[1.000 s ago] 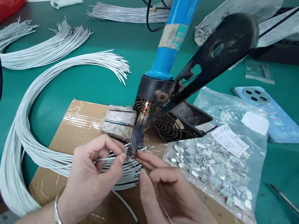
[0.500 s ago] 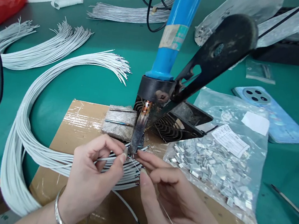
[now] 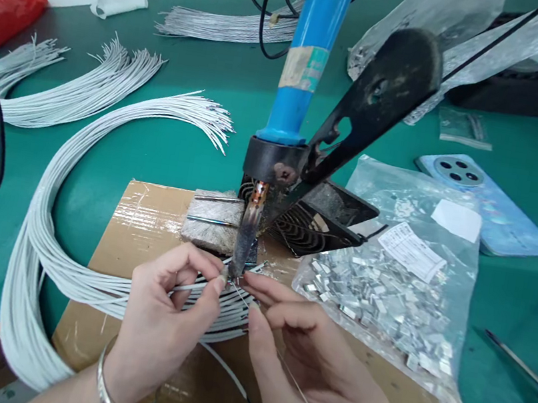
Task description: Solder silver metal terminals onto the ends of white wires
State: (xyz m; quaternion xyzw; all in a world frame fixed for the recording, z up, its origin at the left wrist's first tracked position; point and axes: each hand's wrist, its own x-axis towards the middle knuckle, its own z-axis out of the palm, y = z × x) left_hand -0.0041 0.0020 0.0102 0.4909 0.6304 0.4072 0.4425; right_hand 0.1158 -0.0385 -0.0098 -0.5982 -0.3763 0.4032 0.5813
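My left hand (image 3: 167,321), a metal bangle at its wrist, pinches a white wire (image 3: 180,287) between thumb and fingertips. That wire's end is right at the dark tip of a blue soldering iron (image 3: 290,107), where fingers and tip hide the joint. From the other side, my right hand (image 3: 313,363) is closed on a thin strand of solder wire (image 3: 303,396) that runs up to the tip. A black bracket (image 3: 364,108) clamps the iron with its tip down. Beneath my hands a bundle of white wires (image 3: 99,287) fans out over brown cardboard (image 3: 143,213).
A grey fibrous pad (image 3: 211,230) and a black fan (image 3: 305,230) stand behind the tip. Right of them lie a clear bag of small metal pieces (image 3: 380,299), a blue phone (image 3: 504,213) and a screwdriver (image 3: 522,364). More wire bundles (image 3: 87,93) lie at the back left.
The iron's handle and its bracket have shifted a little to the left. Both hands keep their grip close to the tip, with hardly any movement.
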